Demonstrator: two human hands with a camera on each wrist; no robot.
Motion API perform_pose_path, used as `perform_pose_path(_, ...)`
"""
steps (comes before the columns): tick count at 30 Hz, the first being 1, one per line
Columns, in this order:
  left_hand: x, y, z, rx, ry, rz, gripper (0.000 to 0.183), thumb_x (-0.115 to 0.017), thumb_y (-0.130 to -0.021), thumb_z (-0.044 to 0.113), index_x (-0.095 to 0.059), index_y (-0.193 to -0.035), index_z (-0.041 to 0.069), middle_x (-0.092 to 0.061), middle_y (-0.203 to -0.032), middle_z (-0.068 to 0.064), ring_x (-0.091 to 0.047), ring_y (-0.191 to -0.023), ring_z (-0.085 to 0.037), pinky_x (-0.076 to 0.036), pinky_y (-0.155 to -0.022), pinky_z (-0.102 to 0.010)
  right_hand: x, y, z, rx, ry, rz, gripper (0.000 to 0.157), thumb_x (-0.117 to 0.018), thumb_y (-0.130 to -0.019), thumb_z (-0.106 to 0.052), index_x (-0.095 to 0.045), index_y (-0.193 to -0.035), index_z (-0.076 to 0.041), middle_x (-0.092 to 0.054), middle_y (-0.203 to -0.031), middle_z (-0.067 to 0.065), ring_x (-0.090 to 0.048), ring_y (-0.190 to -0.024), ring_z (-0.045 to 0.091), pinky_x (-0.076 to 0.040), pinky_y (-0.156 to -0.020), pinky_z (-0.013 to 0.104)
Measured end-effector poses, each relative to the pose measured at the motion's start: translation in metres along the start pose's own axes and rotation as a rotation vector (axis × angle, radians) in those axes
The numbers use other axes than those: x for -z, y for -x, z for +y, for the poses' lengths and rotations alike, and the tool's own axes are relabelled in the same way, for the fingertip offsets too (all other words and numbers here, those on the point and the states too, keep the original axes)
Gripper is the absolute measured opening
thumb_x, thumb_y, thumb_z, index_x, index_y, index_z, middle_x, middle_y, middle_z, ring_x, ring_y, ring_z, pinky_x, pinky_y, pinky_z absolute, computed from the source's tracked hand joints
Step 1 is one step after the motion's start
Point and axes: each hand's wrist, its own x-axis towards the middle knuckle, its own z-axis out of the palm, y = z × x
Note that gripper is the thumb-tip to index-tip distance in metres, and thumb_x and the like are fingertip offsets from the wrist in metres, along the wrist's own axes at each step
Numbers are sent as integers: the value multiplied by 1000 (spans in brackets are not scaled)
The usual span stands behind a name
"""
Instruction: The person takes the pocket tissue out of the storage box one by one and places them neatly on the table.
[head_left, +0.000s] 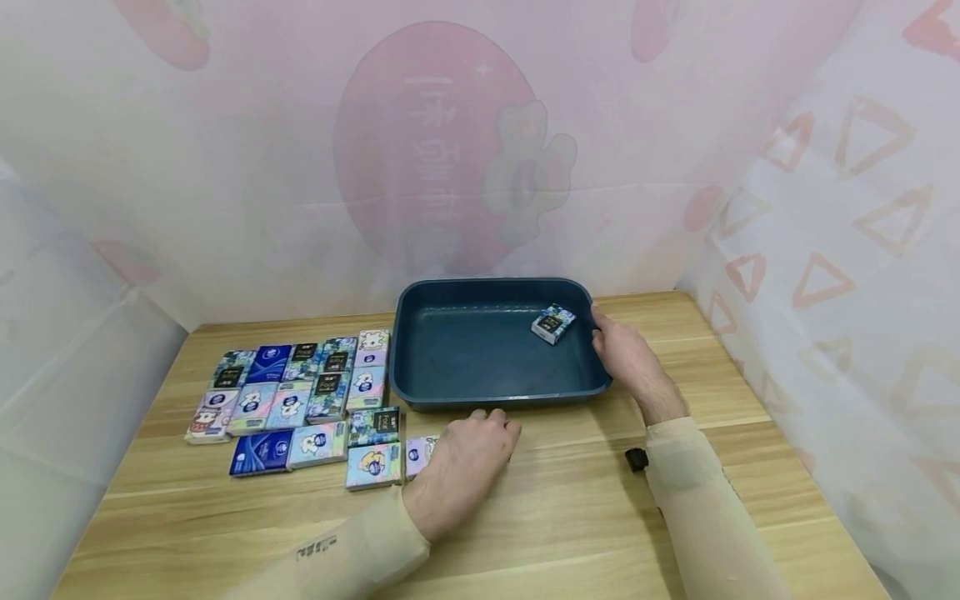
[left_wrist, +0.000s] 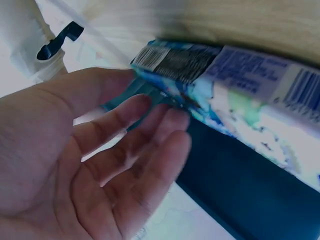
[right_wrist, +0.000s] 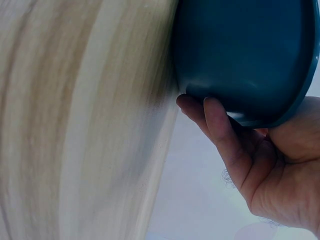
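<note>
In the head view, my right hand [head_left: 630,354] grips the right end of a dark blue plastic tray [head_left: 491,398], thumb at the rim. The right wrist view shows its fingers [right_wrist: 232,155] against the outer wall of the tray [right_wrist: 245,60]. A floral pocket tissue pack [head_left: 553,323] lies inside, toward the right end. My left hand [head_left: 468,462] is in front of the tray, partly covering a lilac tissue pack [head_left: 418,457]. Seen from the left wrist, its fingers are loosely bent beside a floral tissue pack [left_wrist: 175,62], thumb tip near the pack's end; contact is unclear.
Several tissue packs [head_left: 291,404] lie in rows left of the tray on the wooden table [head_left: 555,517]. A small black object [head_left: 637,459] shows beside the right sleeve. Printed cloth walls [head_left: 637,208] stand behind and at both sides.
</note>
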Motion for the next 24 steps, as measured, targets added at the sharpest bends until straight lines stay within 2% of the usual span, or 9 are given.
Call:
perform_pose_path(5,10,-13,-4,-15,90,114,12,-77,-114,20,-82,-124,16,-82,-111,-3,-78,-92,-16,-70,-70,-33,0,0,1,-1,0,-2,60,-47,-122,-10,-39,-181,0,-49,-65,1,-45,-51,15,-38,-54,30)
perform_pose_path(11,22,-32,-11,-17,158,255,14,-76,-113,22,-83,-125,17,-83,-114,-1,-77,-94,-17,-71,-75,-31,-1,-1,1,0,2,-1,60,-47,-122,-11,-39,-181,0,-49,-65,1,-45,-51,15,-38,-53,30)
perform_pose_path(14,24,-43,-15,-8,194,298,15,-77,-113,20,-83,-126,15,-82,-115,-2,-77,-94,-19,-70,-77,-31,-1,0,1,4,4,5,60,-47,-122,-10,-39,-181,0,-48,-64,0,-44,-50,15,-37,-53,30)
perform_pose_path(19,24,-62,-19,19,226,279,24,-79,-114,26,-81,-134,13,-82,-124,-5,-78,-102,-23,-72,-83,-35,-1,0,0,20,2,17,60,-48,-122,-9,-41,-180,2,-48,-64,0,-43,-50,14,-36,-52,29)
perform_pose_path(24,24,-81,-17,55,252,242,38,-77,-116,33,-77,-146,10,-80,-141,-9,-80,-113,-26,-73,-92,-37,-2,-1,2,31,-3,23,60,-49,-121,-9,-41,-179,3,-49,-62,0,-43,-49,14,-36,-51,29)
